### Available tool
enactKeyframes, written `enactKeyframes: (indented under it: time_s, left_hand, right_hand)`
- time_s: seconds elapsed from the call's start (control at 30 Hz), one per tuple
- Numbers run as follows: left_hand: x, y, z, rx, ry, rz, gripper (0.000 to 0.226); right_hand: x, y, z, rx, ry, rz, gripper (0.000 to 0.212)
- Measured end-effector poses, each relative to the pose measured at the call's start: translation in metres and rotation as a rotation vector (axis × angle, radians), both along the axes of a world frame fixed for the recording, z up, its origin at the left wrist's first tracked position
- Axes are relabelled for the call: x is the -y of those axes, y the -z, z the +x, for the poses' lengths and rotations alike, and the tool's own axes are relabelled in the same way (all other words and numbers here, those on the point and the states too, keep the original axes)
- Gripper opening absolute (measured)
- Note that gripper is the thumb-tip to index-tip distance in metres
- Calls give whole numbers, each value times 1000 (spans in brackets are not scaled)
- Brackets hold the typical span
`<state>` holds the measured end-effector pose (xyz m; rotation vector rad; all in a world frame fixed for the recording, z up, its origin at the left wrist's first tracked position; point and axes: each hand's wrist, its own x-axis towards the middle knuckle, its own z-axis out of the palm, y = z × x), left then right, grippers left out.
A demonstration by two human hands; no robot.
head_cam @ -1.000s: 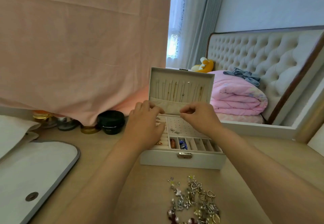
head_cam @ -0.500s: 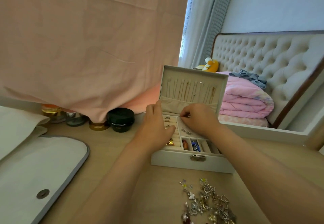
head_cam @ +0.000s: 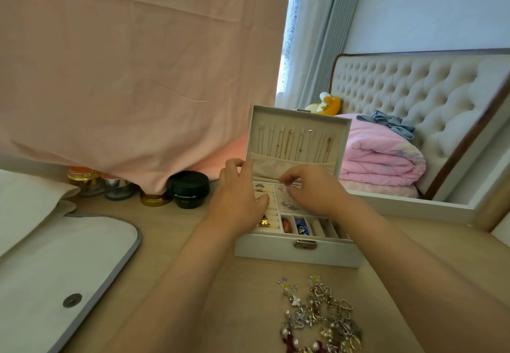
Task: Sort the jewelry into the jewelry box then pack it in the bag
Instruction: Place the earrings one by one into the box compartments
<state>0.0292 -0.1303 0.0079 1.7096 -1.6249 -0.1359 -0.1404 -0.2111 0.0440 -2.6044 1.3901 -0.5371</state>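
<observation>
The white jewelry box (head_cam: 298, 253) stands open mid-table, with necklaces hanging inside its raised lid (head_cam: 299, 134). My left hand (head_cam: 237, 198) lies over the ring rolls on the tray's left side, fingers curled at the lid's lower left corner. My right hand (head_cam: 311, 189) hovers over the earring panel with fingertips pinched together on a tiny piece, too small to make out. Loose jewelry (head_cam: 320, 316) is heaped on the table in front of the box. The white bag (head_cam: 55, 275) with grey trim and a snap lies flat at the left.
Cosmetic jars (head_cam: 187, 189) line up behind the bag under a hanging pink cloth (head_cam: 138, 76). A bed with a folded pink quilt (head_cam: 378, 156) sits beyond the table's right edge. Bare wood shows between the bag and the box.
My right hand has come down from the lid's pocket to the earring panel. My left hand has stayed at the box's left side. The view has shifted slightly.
</observation>
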Motion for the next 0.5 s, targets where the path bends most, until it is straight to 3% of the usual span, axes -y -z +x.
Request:
enactKeyframes:
  time_s: [0.23, 0.5]
  left_hand:
    - [-32, -24, -18, 77, 107, -121, 51]
    - [-85, -15, -30, 170, 313, 26, 9]
  right_hand:
    - [-60, -16, -30, 154, -64, 34, 20]
    - [-127, 0, -50, 8, -155, 163, 15]
